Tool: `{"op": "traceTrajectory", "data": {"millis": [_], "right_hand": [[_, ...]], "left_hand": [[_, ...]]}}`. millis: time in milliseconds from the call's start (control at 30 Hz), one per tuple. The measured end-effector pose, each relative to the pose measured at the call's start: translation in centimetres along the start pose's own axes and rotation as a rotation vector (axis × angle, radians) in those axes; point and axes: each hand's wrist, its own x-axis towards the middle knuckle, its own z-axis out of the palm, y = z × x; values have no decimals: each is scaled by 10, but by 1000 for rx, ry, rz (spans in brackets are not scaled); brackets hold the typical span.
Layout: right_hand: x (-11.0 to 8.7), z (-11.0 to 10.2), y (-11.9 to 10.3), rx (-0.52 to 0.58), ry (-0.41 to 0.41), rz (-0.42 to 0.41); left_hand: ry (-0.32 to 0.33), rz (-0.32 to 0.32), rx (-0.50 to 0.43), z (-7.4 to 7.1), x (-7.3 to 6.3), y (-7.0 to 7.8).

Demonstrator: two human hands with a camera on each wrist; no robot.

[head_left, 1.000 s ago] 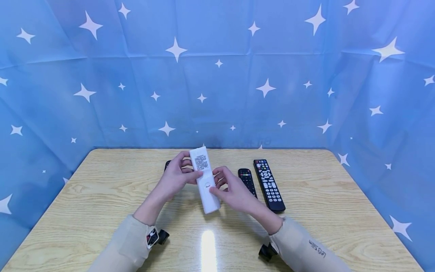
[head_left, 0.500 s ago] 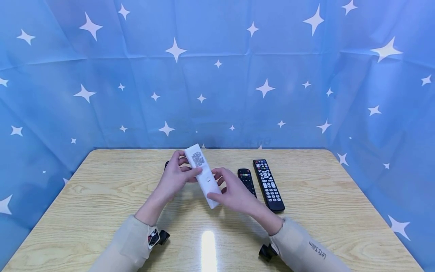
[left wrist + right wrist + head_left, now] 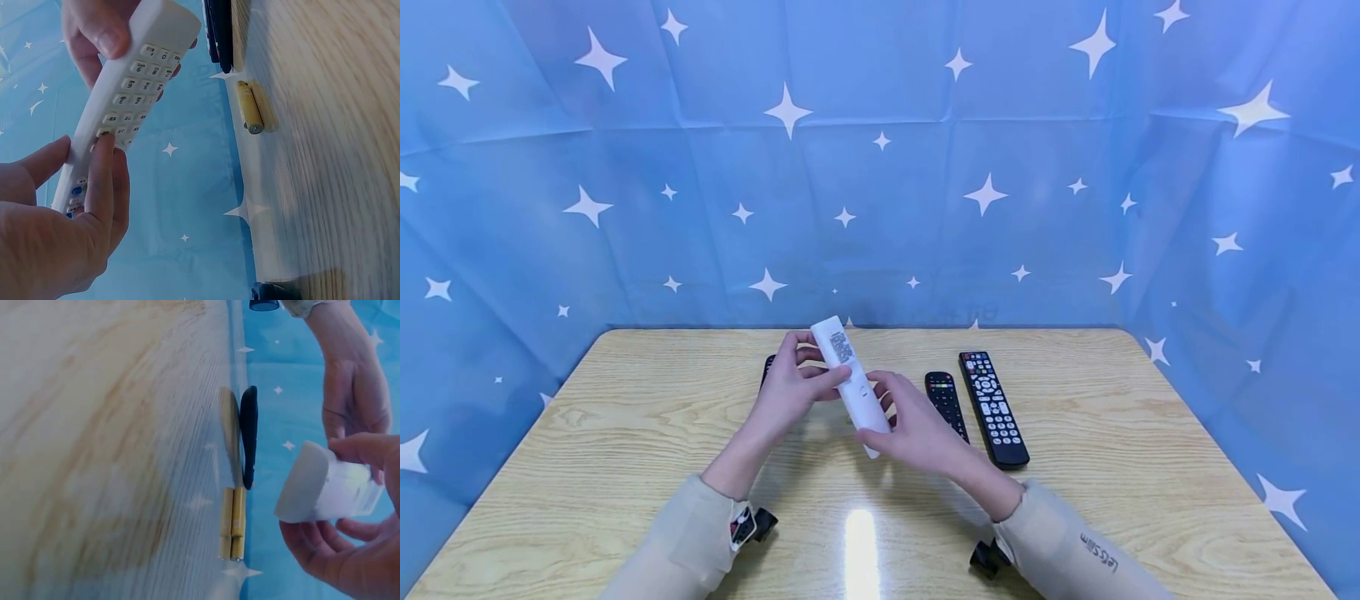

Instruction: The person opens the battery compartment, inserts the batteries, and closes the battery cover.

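Note:
A white remote control is held in the air by both hands, its back with a printed label turned up. The left hand grips its upper part, thumb across the back. At the lower end the right hand holds it, thumb on the back near the edge. In the left wrist view the button side of the remote control shows, with the left hand's fingertips on the keys. A yellow battery lies on the table below; the head view has it hidden.
Right of the hands lie a short black remote and a longer black remote. Another black remote is mostly hidden behind the left hand. A blue star-patterned curtain stands behind the wooden table.
The white remote has tilted, its upper end swinging left and its back turning partly away. The right thumb has slid from mid-back to near the lower end. The left hand keeps its grip.

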Motion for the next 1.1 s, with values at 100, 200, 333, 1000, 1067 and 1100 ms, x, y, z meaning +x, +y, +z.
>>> {"op": "traceTrajectory", "data": {"millis": [100, 200, 333, 1000, 1067, 1100], "right_hand": [[0, 1, 0, 55, 4, 25], [0, 1, 0, 131, 6, 42], [-1, 1, 1, 221, 6, 35], [-1, 2, 2, 383, -51, 5], [-1, 2, 2, 377, -61, 5], [-2, 2, 1, 371, -66, 7]], "left_hand": [[-17, -1, 2, 0, -1, 0], [-39, 8, 20, 1, -4, 2], [-56, 25, 68, 3, -7, 1], [-69, 7, 20, 11, -10, -11], [-56, -4, 10, 12, -9, -11], [-51, -14, 6, 12, -9, -12]]}}
